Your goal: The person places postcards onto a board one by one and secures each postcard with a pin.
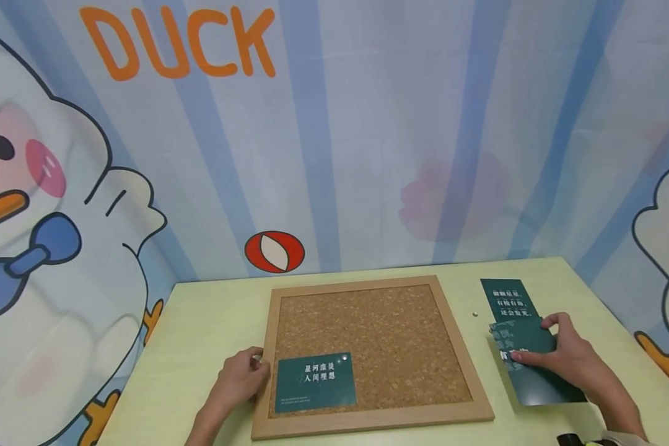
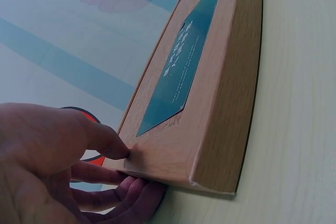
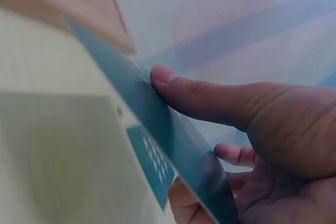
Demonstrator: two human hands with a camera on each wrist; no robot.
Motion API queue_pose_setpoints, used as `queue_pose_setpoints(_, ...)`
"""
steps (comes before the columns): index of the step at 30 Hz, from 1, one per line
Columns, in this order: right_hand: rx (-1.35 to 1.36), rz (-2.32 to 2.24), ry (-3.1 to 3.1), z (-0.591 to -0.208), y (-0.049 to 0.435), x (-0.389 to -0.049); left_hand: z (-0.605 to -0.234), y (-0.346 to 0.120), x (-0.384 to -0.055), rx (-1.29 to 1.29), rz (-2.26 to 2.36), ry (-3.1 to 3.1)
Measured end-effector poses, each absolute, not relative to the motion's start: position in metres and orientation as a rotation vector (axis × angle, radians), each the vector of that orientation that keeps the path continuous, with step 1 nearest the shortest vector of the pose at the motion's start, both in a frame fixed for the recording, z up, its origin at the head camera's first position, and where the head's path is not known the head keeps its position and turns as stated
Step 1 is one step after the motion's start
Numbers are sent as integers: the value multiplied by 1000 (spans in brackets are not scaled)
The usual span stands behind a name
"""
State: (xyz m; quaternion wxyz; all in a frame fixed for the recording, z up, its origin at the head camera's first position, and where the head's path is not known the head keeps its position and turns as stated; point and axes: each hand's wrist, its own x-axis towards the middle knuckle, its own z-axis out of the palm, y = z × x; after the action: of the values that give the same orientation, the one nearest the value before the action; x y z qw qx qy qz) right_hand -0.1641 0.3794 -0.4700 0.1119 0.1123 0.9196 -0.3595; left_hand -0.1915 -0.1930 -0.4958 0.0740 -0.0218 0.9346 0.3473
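Note:
A wood-framed cork board (image 1: 379, 334) lies flat on the table. Near its lower left corner sits a dark green postcard (image 1: 318, 390) with white characters and a small pushpin (image 1: 344, 357) at its upper right corner. My left hand (image 1: 240, 378) grips the board's left side, its thumb on the wooden frame and the other fingers at the outer edge. At the right, my right hand (image 1: 577, 356) holds another green postcard (image 3: 147, 108) between thumb and fingers, tilted above the table. Behind it lies a further green postcard (image 1: 507, 297), partly covered in the head view.
A small shiny pin (image 1: 475, 314) lies on the pale yellow table (image 1: 201, 322), between the board and the postcards on the right. At the table's back edge hangs a striped curtain (image 1: 362, 155) with cartoon ducks. A dark object (image 1: 570, 440) shows at the bottom right.

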Motion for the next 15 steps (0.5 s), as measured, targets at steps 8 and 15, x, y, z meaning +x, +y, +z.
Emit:
queue_pose_setpoints(8,241,-1187,2733,-461,327,-182,-497,-193,-192,-72,1057,2801)
queue_pose_setpoints(15,174,-1217,2749,-466,271,-192,-498,-193,-192,-83,1057,2804)
